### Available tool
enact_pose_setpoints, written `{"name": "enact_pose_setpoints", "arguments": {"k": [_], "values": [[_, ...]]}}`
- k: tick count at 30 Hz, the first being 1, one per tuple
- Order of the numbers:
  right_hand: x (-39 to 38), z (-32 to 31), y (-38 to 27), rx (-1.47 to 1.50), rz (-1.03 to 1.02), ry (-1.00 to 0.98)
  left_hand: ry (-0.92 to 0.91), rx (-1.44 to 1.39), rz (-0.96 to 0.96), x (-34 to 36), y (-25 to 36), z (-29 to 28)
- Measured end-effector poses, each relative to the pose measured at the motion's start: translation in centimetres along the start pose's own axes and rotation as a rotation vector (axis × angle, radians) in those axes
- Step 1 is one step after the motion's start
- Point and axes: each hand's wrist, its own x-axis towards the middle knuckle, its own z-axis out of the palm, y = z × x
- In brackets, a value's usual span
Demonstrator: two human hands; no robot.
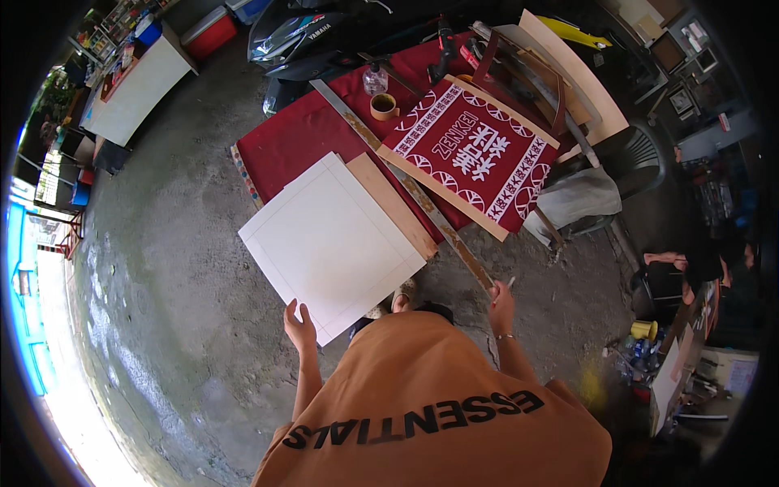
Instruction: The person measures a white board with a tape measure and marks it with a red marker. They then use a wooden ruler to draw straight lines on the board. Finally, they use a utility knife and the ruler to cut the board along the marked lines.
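My left hand grips the lower-left corner of a white square board with thin pencilled lines near its edges. The board lies on a plain wooden board on a red-covered table. My right hand holds the near end of a long, worn metal straightedge, together with a small white stick, perhaps a pen. The straightedge runs diagonally across the table and passes under a red panel with white patterned print and pale wooden edges.
A power drill, spray bottle, tape roll and wood pieces share the table. Behind it stands a scooter. A white counter is at upper left. A plastic chair and another person's arm are at right.
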Motion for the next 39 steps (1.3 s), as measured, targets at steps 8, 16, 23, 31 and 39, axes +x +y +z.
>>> {"name": "enact_pose_setpoints", "arguments": {"k": [8,16,23,31,39], "values": [[4.2,-6.6,-1.3,0.284,0.288,0.434,-0.291,-0.410,-0.047,0.9,9.0,5.9],[22.8,-7.4,2.1,0.542,0.127,0.413,-0.771,-0.623,-0.184,-1.3,20.4,15.1],[34.8,-4.5,9.0,0.632,0.137,0.244,-0.769,-0.754,-0.407,-6.2,30.2,28.9],[33.3,-9.8,2.5,1.210,0.348,-0.076,-0.621,-0.749,-0.478,-9.4,34.2,33.3],[33.8,-11.1,2.0,1.387,0.166,-0.108,-0.565,-0.863,-0.309,-11.7,34.3,33.0]]}}
